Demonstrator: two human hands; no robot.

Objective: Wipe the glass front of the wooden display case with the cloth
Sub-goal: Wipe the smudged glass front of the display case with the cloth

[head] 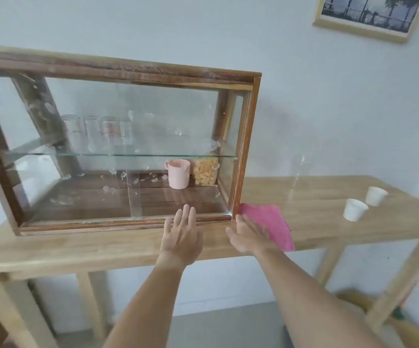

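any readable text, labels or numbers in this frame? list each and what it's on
None can be read.
Glasses on the upper shelf: red and pale printed marks, like measuring scales, too blurred to read.
Framed picture on the wall: a photo, no words visible.
Pink mug, paper cups, pink cloth, wooden display case: no visible print.

No legible text; red markings on glass jars [108, 131] unreadable.

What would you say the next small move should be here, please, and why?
Probably close the right hand on the pink cloth. Both hands are open and empty, the cloth lies flat on the table under the right fingertips, and the glass front is covered in smudges.
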